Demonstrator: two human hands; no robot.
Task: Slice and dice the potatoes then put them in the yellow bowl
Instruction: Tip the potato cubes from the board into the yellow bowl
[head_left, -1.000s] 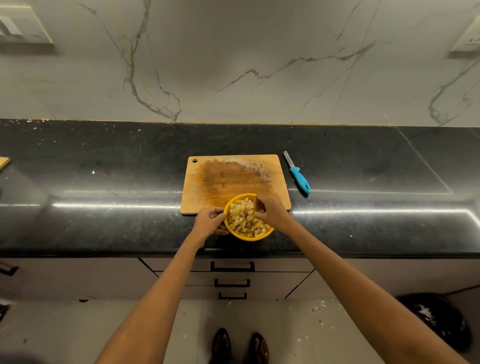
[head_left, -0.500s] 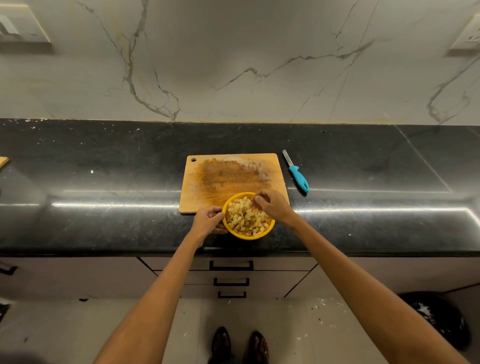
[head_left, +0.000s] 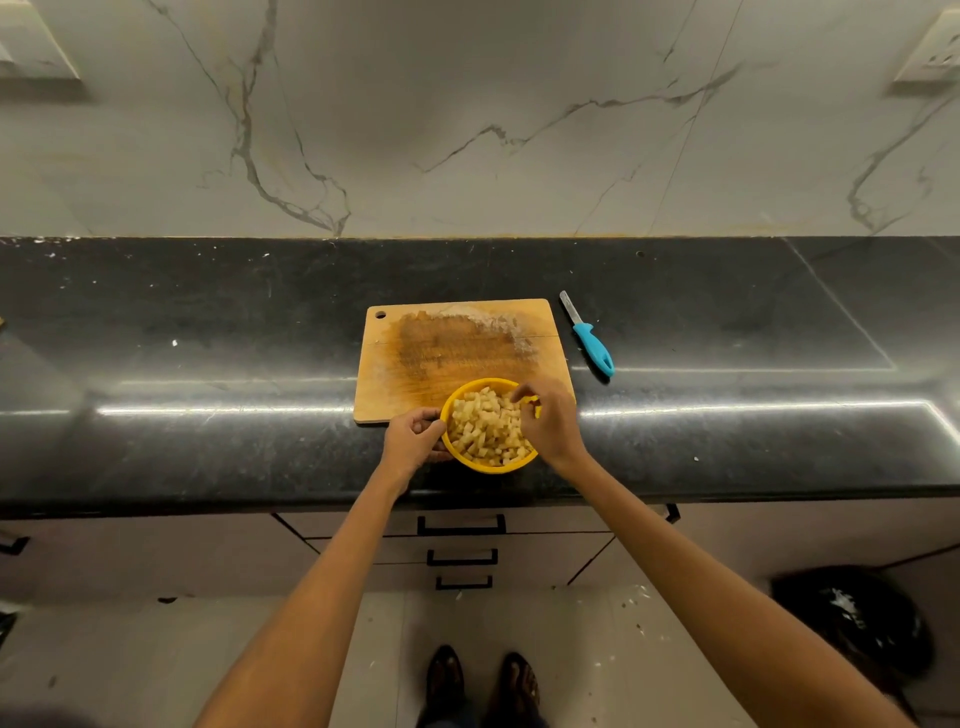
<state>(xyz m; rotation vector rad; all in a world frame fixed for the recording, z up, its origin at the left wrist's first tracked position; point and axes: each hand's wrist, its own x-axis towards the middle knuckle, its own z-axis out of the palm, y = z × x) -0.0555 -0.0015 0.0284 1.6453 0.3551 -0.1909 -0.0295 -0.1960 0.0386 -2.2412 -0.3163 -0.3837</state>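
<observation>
The task looks nearly done: the bowl (head_left: 488, 426), at the counter's (head_left: 208, 441) front edge, is heaped with diced potato (head_left: 485, 428), and the board (head_left: 447, 348) is bare (knife (head_left: 589, 335) set aside). Left hand (head_left: 413, 439) grips the bowl's rim; right hand (head_left: 545, 421) pinches loosely above the dice, contents unclear.

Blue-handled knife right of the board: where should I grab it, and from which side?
Judging by its pose, take the knife by the blue handle, the end nearest the person, coming from the right with the right hand. The blade points away toward the wall, and the cutting board crowds its left side.
</observation>
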